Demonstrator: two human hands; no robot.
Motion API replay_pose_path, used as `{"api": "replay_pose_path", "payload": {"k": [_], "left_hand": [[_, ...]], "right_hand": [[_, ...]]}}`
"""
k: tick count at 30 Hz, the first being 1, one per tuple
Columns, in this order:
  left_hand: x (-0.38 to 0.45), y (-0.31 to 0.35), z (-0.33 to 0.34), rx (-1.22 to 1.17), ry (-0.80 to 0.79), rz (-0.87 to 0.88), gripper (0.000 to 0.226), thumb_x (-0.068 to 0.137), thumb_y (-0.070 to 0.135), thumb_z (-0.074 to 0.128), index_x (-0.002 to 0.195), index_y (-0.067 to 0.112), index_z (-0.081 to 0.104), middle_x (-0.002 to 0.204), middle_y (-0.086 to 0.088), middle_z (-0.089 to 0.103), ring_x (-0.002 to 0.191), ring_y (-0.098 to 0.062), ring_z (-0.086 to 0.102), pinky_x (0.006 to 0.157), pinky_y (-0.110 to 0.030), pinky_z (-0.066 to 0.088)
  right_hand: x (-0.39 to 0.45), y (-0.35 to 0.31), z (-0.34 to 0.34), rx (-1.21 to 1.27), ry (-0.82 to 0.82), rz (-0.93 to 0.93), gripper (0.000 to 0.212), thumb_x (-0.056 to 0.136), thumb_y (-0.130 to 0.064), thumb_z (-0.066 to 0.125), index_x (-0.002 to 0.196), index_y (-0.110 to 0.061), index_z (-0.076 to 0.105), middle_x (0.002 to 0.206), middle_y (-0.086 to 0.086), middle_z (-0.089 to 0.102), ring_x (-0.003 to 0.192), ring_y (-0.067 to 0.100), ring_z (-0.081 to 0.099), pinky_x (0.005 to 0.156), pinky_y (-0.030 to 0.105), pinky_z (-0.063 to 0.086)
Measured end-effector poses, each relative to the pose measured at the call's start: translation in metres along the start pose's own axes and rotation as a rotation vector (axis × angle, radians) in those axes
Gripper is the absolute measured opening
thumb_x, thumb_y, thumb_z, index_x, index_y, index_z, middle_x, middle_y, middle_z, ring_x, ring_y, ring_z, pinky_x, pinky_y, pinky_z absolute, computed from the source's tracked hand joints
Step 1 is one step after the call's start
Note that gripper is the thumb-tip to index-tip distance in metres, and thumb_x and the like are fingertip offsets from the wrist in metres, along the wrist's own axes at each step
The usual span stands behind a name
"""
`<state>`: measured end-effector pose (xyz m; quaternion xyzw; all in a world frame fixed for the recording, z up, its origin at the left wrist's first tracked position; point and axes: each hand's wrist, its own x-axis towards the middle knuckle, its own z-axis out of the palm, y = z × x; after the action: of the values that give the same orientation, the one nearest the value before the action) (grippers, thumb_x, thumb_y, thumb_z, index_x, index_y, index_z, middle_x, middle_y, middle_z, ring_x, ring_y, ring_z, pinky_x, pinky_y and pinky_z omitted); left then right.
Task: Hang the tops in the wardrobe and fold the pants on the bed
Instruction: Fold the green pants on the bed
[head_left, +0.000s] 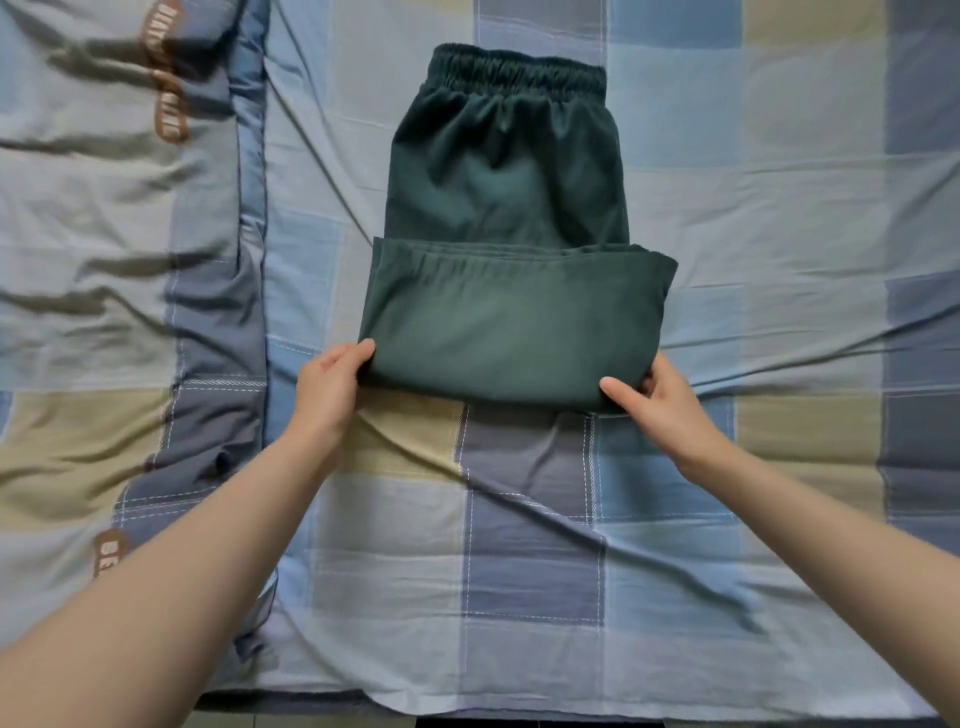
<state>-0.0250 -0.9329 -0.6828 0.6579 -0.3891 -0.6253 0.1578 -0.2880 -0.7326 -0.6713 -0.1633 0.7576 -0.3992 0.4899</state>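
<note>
Dark green pants (506, 228) lie on the bed (519, 545) in the middle of the view, elastic waistband at the far end. Their legs are doubled back over the upper part, forming a thick fold near me. My left hand (330, 387) grips the near left corner of that fold, thumb on top. My right hand (660, 402) grips the near right corner, thumb on top and fingers underneath. No tops and no wardrobe are in view.
A checked sheet in blue, grey and beige covers the bed. A rumpled quilt (104, 260) in the same pattern with brown lettering lies along the left side. The bed's near edge (519, 712) runs across the bottom, with dark floor beyond it.
</note>
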Motion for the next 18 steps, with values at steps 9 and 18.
{"api": "replay_pose_path", "payload": {"k": [9,18], "left_hand": [[-0.059,-0.041,-0.025,0.333,-0.102,0.064,0.038,0.094,0.020,0.062,0.062,0.014,0.042,0.060,0.001,0.028,0.060,-0.012,0.028,0.056,-0.024,0.023],[-0.098,-0.059,-0.061,0.962,0.037,0.485,0.030,0.087,-0.001,0.063,0.115,0.008,0.058,0.114,-0.008,0.053,0.096,-0.027,0.055,0.089,-0.037,0.045]], "right_hand": [[-0.036,0.035,-0.020,0.019,-0.064,0.302,0.022,0.096,-0.009,0.054,0.116,-0.002,0.060,0.104,0.018,0.069,0.090,0.018,0.061,0.090,0.042,0.051],[-0.083,0.042,-0.074,-1.101,0.068,-0.402,0.038,0.087,0.009,0.047,0.121,-0.006,0.055,0.118,0.015,0.059,0.106,0.037,0.060,0.087,0.042,0.048]]}}
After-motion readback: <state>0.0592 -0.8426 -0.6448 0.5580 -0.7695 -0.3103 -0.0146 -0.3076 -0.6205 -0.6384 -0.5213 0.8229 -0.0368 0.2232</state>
